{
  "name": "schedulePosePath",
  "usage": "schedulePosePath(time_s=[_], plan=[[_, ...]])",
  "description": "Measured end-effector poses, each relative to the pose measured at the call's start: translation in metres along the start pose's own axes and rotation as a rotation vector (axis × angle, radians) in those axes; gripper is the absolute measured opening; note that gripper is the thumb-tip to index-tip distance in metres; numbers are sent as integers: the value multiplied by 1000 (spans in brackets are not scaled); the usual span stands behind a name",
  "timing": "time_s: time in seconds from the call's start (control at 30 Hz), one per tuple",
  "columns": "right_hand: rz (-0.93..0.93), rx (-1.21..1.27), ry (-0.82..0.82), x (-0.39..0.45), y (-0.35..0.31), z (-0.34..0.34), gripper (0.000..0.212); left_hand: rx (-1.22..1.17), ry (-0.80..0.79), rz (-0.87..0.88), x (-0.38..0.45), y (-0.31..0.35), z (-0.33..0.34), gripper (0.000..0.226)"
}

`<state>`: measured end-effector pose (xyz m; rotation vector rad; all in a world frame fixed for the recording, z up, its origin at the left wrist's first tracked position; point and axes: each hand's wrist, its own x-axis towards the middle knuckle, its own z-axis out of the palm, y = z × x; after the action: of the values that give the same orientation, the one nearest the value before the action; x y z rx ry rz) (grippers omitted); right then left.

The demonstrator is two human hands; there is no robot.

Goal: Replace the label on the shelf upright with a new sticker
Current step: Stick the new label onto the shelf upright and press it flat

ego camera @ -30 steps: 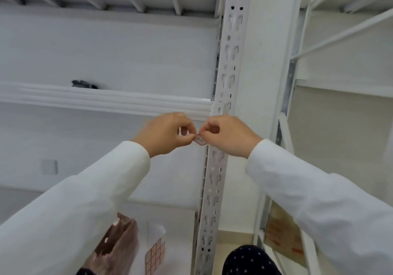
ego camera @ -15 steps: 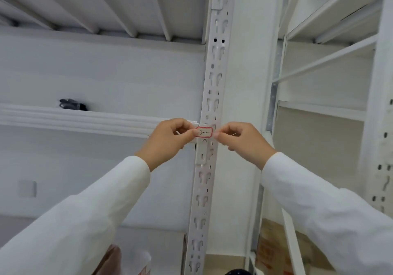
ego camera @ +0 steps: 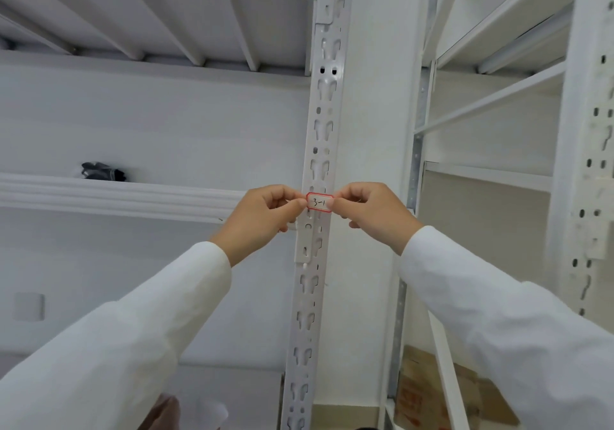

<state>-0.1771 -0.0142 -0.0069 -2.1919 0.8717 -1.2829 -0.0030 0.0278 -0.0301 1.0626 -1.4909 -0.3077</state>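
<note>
Item: sticker (ego camera: 319,202), white with red border, handwritten "3-1"; held flat across the face of the shelf upright (ego camera: 319,150), level with the front lip of the shelf beam (ego camera: 116,197)

Grip: left end is pinched between thumb and forefinger of the left hand (ego camera: 265,218); right end is pinched likewise by the right hand (ego camera: 368,212); both pinches are closed on the sticker's edges, remaining fingers curled

Change noted: a second earlier the sticker was held crumpled and tilted between the fingertips, lower on the post; half a second earlier it was already stretched level. It is now squared against the upright, and more of the upper shelf is taken in by the view

Bearing on task: placement is judged under way; pressing down is not yet done; whether the adhesive is already bonded cannot be told

Also present: dark object (ego camera: 101,171) on the shelf; cardboard box (ego camera: 432,393) at lower right
</note>
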Motion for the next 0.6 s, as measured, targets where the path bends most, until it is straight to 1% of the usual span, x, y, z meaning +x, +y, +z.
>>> schedulePosePath(time_s=[0.07, 0.13, 0.23, 0.3, 0.37, 0.43, 0.5, 0.53, 0.6], plan=[[8, -17, 4, 2, -2, -3, 16, 69, 20, 48, 4, 1, 1, 11], [32, -25, 46, 7, -4, -5, 16, 130, 59, 83, 12, 3, 2, 9], [91, -10, 149, 15, -7, -12, 13, 186, 144, 62, 29, 8, -1, 27], [160, -11, 129, 21, -11, -18, 16, 277, 192, 38, 37, 8, -5, 33], [231, -51, 69, 27, -18, -21, 22, 283, 178, 14, 45, 7, -6, 35], [249, -72, 50, 33, -26, -21, 18, 205, 137, -29, 51, 4, -2, 32], [250, -75, 32, 37, -31, -19, 16, 184, 136, -58, 56, -1, 1, 28], [255, -82, 13, 38, -31, -18, 15, 191, 127, -70, 57, -3, 2, 32], [258, -98, -9, 39, -28, -16, 12, 209, 58, -102, 58, -3, 1, 42]])
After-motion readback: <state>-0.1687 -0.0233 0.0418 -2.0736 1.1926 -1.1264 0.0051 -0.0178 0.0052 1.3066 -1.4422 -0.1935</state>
